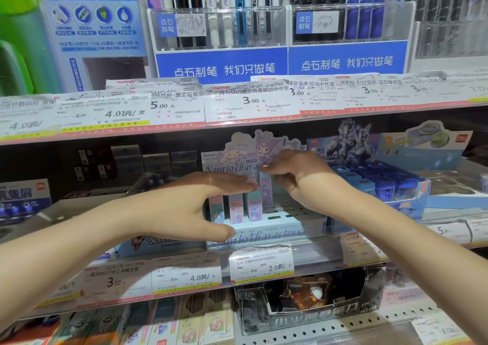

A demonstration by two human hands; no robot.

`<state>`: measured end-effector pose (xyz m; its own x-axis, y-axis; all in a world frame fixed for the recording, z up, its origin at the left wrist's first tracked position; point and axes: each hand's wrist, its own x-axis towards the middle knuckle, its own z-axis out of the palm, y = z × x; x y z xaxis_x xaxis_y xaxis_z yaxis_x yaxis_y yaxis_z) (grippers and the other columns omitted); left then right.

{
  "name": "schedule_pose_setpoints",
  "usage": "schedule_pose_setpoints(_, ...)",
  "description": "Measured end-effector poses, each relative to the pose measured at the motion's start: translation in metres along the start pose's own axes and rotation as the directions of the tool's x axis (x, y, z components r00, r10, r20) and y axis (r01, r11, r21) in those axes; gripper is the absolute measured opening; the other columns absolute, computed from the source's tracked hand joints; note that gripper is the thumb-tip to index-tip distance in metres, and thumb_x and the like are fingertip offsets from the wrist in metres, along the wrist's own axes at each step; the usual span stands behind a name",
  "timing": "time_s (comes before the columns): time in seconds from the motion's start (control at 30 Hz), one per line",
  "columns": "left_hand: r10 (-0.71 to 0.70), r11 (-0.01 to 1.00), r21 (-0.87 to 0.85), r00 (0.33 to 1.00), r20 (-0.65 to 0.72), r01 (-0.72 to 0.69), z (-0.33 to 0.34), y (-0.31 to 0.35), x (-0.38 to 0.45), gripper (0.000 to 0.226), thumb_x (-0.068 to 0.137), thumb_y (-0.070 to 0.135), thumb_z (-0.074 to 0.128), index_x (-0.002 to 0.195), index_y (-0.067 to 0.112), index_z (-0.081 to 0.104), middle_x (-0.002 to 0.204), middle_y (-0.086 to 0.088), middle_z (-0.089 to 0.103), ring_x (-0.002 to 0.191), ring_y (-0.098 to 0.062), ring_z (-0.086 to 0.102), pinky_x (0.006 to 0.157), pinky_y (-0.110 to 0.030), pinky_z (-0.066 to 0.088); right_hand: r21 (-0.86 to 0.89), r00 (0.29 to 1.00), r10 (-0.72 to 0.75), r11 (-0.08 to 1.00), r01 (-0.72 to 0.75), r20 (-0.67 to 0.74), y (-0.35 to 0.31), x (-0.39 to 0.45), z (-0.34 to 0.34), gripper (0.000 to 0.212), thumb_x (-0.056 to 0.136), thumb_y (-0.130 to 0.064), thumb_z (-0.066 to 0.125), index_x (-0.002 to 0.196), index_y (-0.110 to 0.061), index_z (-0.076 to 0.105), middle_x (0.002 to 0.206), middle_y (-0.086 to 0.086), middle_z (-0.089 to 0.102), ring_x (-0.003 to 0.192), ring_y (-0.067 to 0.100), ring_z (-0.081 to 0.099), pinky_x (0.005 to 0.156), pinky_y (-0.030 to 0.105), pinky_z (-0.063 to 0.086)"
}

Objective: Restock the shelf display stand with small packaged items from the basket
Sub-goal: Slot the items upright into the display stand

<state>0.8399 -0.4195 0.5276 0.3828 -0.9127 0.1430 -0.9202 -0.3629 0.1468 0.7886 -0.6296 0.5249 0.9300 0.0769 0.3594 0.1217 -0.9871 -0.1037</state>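
A pale blue cartoon-character display stand [277, 229] sits on the middle shelf, with several small pastel packets [253, 207] standing upright in its left slots. My left hand [190, 207] lies flat with straight fingers over the tops of the left packets, thumb down at the stand's front edge. My right hand [298, 178] pinches the top of one tall pastel packet [266, 188] standing in the row. The stand's right slots show bare openings. No basket is in view.
A blue box of small blue packets [375, 186] stands right of the stand. Dark boxes [137, 162] sit at the back left. Price labels [261, 264] line the shelf edges. Pen displays [221, 27] fill the shelf above, boxed goods [311, 299] the shelf below.
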Motion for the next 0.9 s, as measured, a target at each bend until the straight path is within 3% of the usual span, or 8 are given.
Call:
schedule_pose_setpoints(0.1, -0.005, 1.000, 0.007, 1.000, 0.006, 0.005, 0.000, 0.000, 0.000, 0.076, 0.068, 0.057, 0.050, 0.140, 0.041, 0.029, 0.147, 0.032, 0.023, 0.131, 0.020, 0.019, 0.106, 0.001, 0.012, 0.007, 1.000, -0.015, 1.000, 0.015, -0.001, 0.002, 0.001, -0.002, 0.039, 0.090, -0.003, 0.041, 0.124, -0.015, 0.057, 0.119, 0.006, 0.060, 0.111, 0.024, 0.055, 0.090, 0.023, 0.039)
schedule_pose_setpoints(0.3, 0.012, 1.000, 0.013, 1.000, 0.003, -0.012, -0.001, -0.001, 0.000, 0.073, 0.068, 0.055, 0.050, 0.138, 0.043, 0.031, 0.137, 0.043, 0.018, 0.127, 0.027, 0.015, 0.102, 0.006, 0.009, 0.091, 0.992, -0.055, 0.994, 0.065, -0.112, 0.001, -0.004, -0.001, 0.035, 0.084, 0.003, 0.046, 0.108, -0.009, 0.068, 0.114, 0.012, 0.069, 0.110, 0.027, 0.060, 0.097, 0.028, 0.040)
schedule_pose_setpoints(0.5, 0.012, 1.000, -0.026, 1.000, -0.004, -0.012, -0.002, -0.003, 0.002, 0.066, 0.069, 0.055, 0.052, 0.132, 0.051, 0.032, 0.145, 0.032, 0.024, 0.132, 0.020, 0.019, 0.109, -0.002, 0.012, 0.014, 0.989, -0.116, 0.993, 0.118, -0.090, 0.001, -0.009, 0.004, 0.043, 0.083, 0.004, 0.041, 0.114, -0.015, 0.065, 0.120, 0.011, 0.063, 0.110, 0.032, 0.057, 0.090, 0.038, 0.046)
schedule_pose_setpoints(0.67, -0.131, 0.991, -0.033, 0.991, -0.040, 0.130, 0.008, -0.014, 0.002, 0.072, 0.064, 0.071, 0.052, 0.132, 0.054, 0.036, 0.140, 0.027, 0.042, 0.128, 0.004, 0.041, 0.109, -0.028, 0.035, 0.043, 0.998, -0.056, 0.997, 0.057, -0.023, 0.003, -0.012, 0.002, 0.040, 0.088, -0.004, 0.041, 0.124, -0.016, 0.055, 0.128, 0.003, 0.056, 0.114, 0.024, 0.053, 0.092, 0.028, 0.043)
schedule_pose_setpoints(0.77, -0.147, 0.989, -0.035, 0.988, -0.054, 0.145, 0.009, -0.015, 0.004, 0.067, 0.065, 0.071, 0.052, 0.128, 0.059, 0.035, 0.136, 0.029, 0.046, 0.124, 0.004, 0.045, 0.103, -0.028, 0.040, 0.033, 0.997, -0.069, 0.997, 0.068, 0.024, 0.005, -0.008, 0.000, 0.037, 0.089, -0.005, 0.038, 0.120, -0.012, 0.057, 0.126, 0.005, 0.056, 0.114, 0.026, 0.052, 0.093, 0.032, 0.045)
schedule_pose_setpoints(0.9, -0.148, 0.989, -0.010, 0.981, -0.124, 0.148, 0.000, -0.011, 0.010, 0.062, 0.069, 0.068, 0.048, 0.125, 0.044, 0.050, 0.129, 0.029, 0.051, 0.117, 0.009, 0.048, 0.097, -0.018, 0.042, 0.050, 0.995, -0.080, 0.996, 0.078, 0.054, 0.006, -0.010, -0.007, 0.050, 0.086, 0.000, 0.037, 0.126, -0.025, 0.053, 0.135, -0.001, 0.052, 0.121, 0.024, 0.050, 0.100, 0.037, 0.042)
